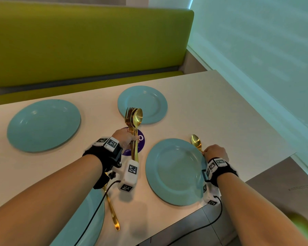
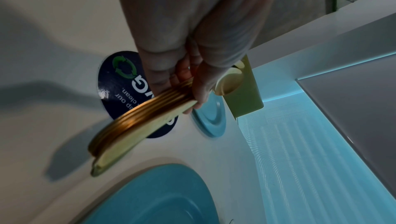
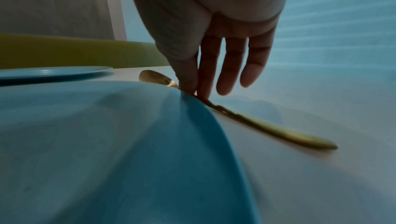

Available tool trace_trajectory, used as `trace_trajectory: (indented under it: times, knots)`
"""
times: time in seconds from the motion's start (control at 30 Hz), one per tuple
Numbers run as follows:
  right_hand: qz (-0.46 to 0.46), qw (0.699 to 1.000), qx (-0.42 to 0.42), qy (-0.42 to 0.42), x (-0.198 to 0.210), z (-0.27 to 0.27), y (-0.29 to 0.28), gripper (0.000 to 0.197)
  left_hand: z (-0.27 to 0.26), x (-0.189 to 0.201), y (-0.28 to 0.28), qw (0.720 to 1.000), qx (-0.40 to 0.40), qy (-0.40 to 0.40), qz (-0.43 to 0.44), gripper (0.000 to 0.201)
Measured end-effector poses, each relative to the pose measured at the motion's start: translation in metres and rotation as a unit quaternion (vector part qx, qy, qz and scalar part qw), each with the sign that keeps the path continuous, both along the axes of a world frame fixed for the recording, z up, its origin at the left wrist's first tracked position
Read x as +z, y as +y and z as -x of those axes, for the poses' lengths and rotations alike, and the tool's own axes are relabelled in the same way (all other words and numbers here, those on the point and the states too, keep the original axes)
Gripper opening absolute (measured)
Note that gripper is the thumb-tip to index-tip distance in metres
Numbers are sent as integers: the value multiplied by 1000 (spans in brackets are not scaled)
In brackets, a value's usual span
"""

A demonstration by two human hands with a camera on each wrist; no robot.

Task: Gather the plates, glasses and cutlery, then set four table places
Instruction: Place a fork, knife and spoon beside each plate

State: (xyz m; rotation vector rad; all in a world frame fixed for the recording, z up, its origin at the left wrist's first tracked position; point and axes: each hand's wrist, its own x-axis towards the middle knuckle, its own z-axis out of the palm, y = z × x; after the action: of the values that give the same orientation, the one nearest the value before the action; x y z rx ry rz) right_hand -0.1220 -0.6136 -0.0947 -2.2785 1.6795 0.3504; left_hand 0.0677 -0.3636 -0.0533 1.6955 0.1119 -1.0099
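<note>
Several teal plates lie on the white table [image 1: 212, 107]: far left plate [image 1: 43, 125], far middle plate [image 1: 146, 102], near right plate [image 1: 174, 173], and a near left plate [image 1: 91, 221] partly hidden under my left arm. My left hand [image 1: 132, 139] grips a bundle of gold forks and spoons [image 1: 134, 119] upright above the table; their handles [image 2: 139, 122] show in the left wrist view. My right hand [image 3: 194, 92] pinches the neck of a gold spoon [image 3: 278, 131] with thumb and forefinger. That spoon [image 1: 196, 141] lies along the right rim of the near right plate.
Another gold utensil [image 1: 112, 213] lies to the right of the near left plate. A round dark sticker [image 1: 140, 146] is on the table between the plates. A green bench [image 1: 89, 47] runs behind the table. The table's edge is close to my right wrist.
</note>
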Motion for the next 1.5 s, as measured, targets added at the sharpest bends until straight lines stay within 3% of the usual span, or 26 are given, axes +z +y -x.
trace_trajectory:
  times: [0.23,0.4,0.53,0.6,0.73,0.8,0.93,1.23,1.37,1.5]
  knots:
    - [1,1000,-1,1,9,0,7,20,0,1,8,1000,11,20,11,15]
    - [25,998,49,-34,45,-25,33,30,1,6,17,1000,-10,17,-1,12]
    - [-14,978,168,-127,71,-62,84,31,5,15,28,998,-57,10,-8,7]
    - [-45,955,245,-158,79,-79,121,30,7,19,36,996,-83,1,-20,16]
    - [-37,903,409,-126,87,-104,193,29,10,29,59,988,-149,-26,-38,17]
    - [-26,886,453,-97,92,-108,219,28,10,33,75,981,-187,-38,-37,17]
    - [-13,876,479,-59,104,-108,258,25,8,38,114,965,-246,-67,-64,11]
    - [-46,876,475,-65,116,-109,301,25,-3,59,161,942,-302,-122,-83,6]
    - [-27,871,488,-51,116,-119,293,23,-11,53,155,955,-276,-103,-45,17]
    - [7,873,488,-16,113,-143,253,25,-43,49,138,962,-211,-152,-83,13]
